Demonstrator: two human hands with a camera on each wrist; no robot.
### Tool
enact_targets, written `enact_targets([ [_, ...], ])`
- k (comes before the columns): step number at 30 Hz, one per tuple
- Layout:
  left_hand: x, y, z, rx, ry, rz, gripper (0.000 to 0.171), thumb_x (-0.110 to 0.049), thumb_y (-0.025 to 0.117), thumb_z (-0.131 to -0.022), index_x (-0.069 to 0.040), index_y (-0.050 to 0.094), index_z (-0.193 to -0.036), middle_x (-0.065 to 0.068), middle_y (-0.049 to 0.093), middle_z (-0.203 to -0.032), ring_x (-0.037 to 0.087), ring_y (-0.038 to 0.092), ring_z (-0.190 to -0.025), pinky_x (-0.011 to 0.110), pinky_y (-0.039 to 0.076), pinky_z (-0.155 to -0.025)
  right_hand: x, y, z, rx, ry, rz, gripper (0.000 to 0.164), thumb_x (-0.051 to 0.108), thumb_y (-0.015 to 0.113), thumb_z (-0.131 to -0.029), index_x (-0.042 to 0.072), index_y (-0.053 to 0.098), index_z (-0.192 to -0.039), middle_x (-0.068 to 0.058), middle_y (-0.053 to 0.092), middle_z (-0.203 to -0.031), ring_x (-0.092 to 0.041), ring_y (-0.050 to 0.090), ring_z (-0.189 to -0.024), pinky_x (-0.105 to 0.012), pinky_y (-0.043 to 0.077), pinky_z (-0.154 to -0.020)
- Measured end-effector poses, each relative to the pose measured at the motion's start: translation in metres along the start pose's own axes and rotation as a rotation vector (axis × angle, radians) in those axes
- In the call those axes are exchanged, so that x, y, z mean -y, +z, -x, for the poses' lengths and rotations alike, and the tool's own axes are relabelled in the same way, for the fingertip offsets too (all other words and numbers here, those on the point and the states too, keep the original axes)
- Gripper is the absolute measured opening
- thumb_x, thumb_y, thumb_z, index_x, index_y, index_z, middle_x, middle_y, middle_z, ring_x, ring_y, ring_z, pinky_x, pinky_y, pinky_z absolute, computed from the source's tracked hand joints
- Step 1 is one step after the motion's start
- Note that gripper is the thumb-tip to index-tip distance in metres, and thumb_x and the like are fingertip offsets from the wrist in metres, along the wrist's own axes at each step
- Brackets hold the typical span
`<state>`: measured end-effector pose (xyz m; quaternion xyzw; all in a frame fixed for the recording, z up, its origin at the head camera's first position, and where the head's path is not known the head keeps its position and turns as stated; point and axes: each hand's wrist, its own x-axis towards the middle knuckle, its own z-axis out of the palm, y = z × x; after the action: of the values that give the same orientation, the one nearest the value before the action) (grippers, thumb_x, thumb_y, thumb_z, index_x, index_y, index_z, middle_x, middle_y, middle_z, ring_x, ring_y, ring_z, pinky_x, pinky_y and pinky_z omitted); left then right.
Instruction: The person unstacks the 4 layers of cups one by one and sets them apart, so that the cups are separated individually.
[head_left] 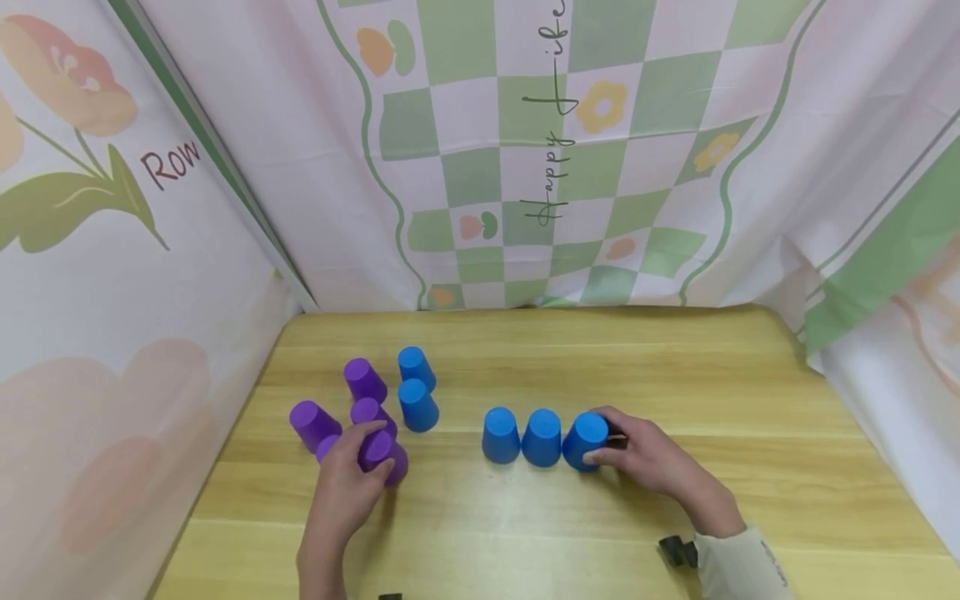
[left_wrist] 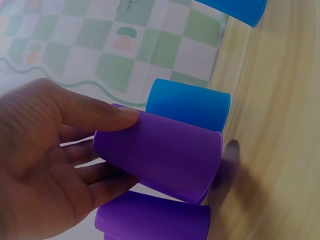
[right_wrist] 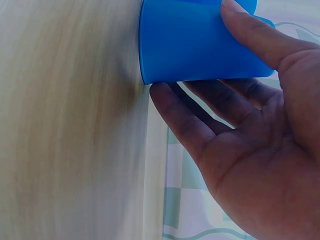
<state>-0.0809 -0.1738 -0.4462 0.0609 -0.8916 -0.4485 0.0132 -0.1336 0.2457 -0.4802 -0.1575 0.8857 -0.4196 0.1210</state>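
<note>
My left hand (head_left: 345,483) grips an upside-down purple cup (left_wrist: 170,155) between thumb and fingers near its narrow base; its rim is close over the table. Several more purple cups (head_left: 365,381) stand inverted around it, one partly hidden behind the hand. On the right, my right hand (head_left: 654,457) holds a blue cup (right_wrist: 195,45), thumb on one side and fingers along the other. That cup is the right end of a row of three inverted blue cups, beside the middle one (head_left: 542,438) and the left one (head_left: 500,437).
Two other blue cups, a rear one (head_left: 416,368) and a nearer one (head_left: 417,406), stand just right of the purple group. A black object (head_left: 678,551) lies by the right sleeve (head_left: 742,567). Printed curtains (head_left: 465,125) border the wooden table (head_left: 600,533) at back and sides.
</note>
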Motion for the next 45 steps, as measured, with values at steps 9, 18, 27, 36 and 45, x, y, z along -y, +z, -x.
enact_targets([
  [9, 0.0029, 0.0033, -0.0003, 0.013, 0.019, -0.006, 0.059, 0.01, 0.072, -0.088, -0.007, 0.06, -0.143, 0.023, 0.056, -0.151, 0.047, 0.053, -0.14, 0.064, 0.044, -0.116, -0.0005, 0.0008, 0.0007, -0.002, -0.011, -0.007, 0.048, 0.033, 0.078, -0.096, 0.012, 0.062, -0.136, -0.009, 0.071, -0.127, -0.032, 0.067, -0.118, -0.056, 0.059, -0.101],
  [18, 0.006, 0.0058, -0.0039, 0.034, 0.008, -0.007, 0.059, 0.01, 0.072, -0.088, -0.007, 0.06, -0.143, 0.021, 0.056, -0.151, 0.046, 0.051, -0.142, 0.064, 0.042, -0.117, -0.0006, 0.0009, 0.0005, -0.006, -0.009, -0.001, 0.048, 0.034, 0.078, -0.096, 0.013, 0.062, -0.137, -0.009, 0.071, -0.127, -0.032, 0.067, -0.119, -0.057, 0.058, -0.101],
  [27, 0.0076, 0.0069, -0.0063, 0.046, 0.001, -0.035, 0.06, 0.009, 0.071, -0.089, -0.008, 0.058, -0.145, 0.02, 0.055, -0.152, 0.046, 0.051, -0.142, 0.065, 0.043, -0.116, -0.0019, 0.0014, 0.0002, -0.008, -0.009, 0.003, 0.048, 0.034, 0.078, -0.096, 0.013, 0.062, -0.136, -0.007, 0.071, -0.126, -0.031, 0.067, -0.118, -0.056, 0.058, -0.101],
  [36, 0.0048, 0.0065, -0.0068, 0.038, 0.004, -0.051, 0.062, 0.009, 0.072, -0.088, -0.008, 0.058, -0.145, 0.02, 0.054, -0.153, 0.046, 0.051, -0.142, 0.065, 0.044, -0.115, -0.0012, 0.0016, 0.0001, -0.011, 0.002, 0.008, 0.047, 0.034, 0.078, -0.096, 0.014, 0.062, -0.136, -0.006, 0.071, -0.126, -0.03, 0.067, -0.118, -0.055, 0.058, -0.102],
  [45, -0.002, 0.0038, -0.0054, 0.027, -0.005, -0.032, 0.06, 0.008, 0.072, -0.089, -0.009, 0.059, -0.144, 0.018, 0.055, -0.152, 0.044, 0.051, -0.143, 0.063, 0.045, -0.115, -0.0023, 0.0012, 0.0, -0.01, -0.008, 0.004, 0.047, 0.033, 0.078, -0.096, 0.014, 0.062, -0.136, -0.007, 0.071, -0.126, -0.03, 0.067, -0.118, -0.057, 0.058, -0.102],
])
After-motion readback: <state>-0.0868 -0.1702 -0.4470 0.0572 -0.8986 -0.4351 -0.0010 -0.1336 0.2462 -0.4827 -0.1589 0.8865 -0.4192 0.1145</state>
